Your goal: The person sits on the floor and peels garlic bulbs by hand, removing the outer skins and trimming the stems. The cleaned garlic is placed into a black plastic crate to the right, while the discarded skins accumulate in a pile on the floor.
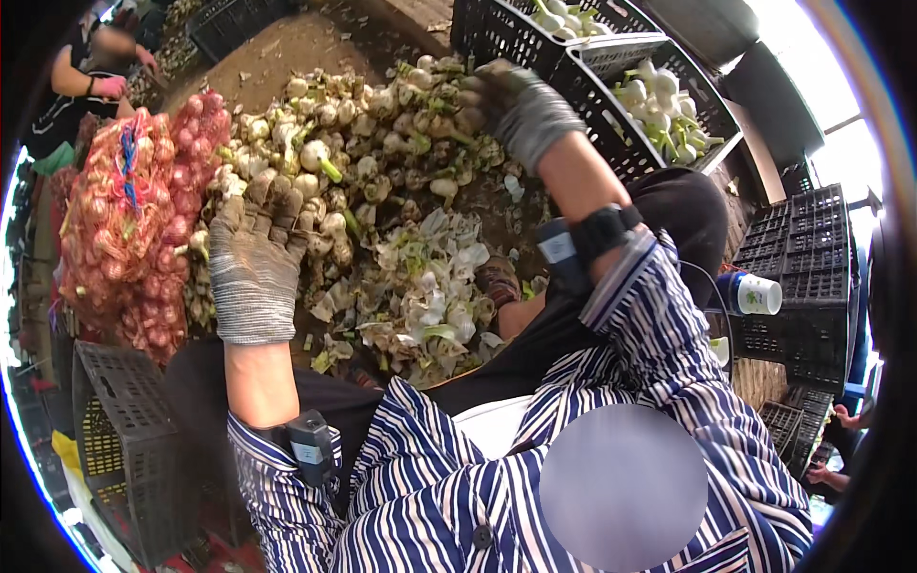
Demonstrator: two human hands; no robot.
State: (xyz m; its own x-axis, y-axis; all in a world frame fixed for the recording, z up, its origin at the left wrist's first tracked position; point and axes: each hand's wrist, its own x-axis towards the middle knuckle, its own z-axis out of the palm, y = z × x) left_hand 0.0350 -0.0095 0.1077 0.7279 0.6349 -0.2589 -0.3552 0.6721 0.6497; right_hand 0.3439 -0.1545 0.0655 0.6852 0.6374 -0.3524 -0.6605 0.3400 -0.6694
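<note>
A broad heap of garlic bulbs (372,136), soiled and with short stems, lies on the ground before me. My left hand (258,265), in a grey knitted glove with brown-stained fingers, rests against the heap's left side, fingers apart and no bulb visible in it. At the heap's far right, my right hand (519,107) wears a similar glove and is blurred by motion. Its fingers are over the bulbs near a black crate, and whether they grip one is unclear. Between my legs lies a pile of peeled garlic skins (430,286). A cleaner bulb (314,155) stands out in the heap.
Black plastic crates (609,129) at upper right hold white trimmed garlic (659,104). Filled red mesh sacks (118,208) stand left of the heap. An upended crate (129,444) is at lower left, stacked crates (795,243) and a paper cup (759,295) right. Another person (89,79) sits upper left.
</note>
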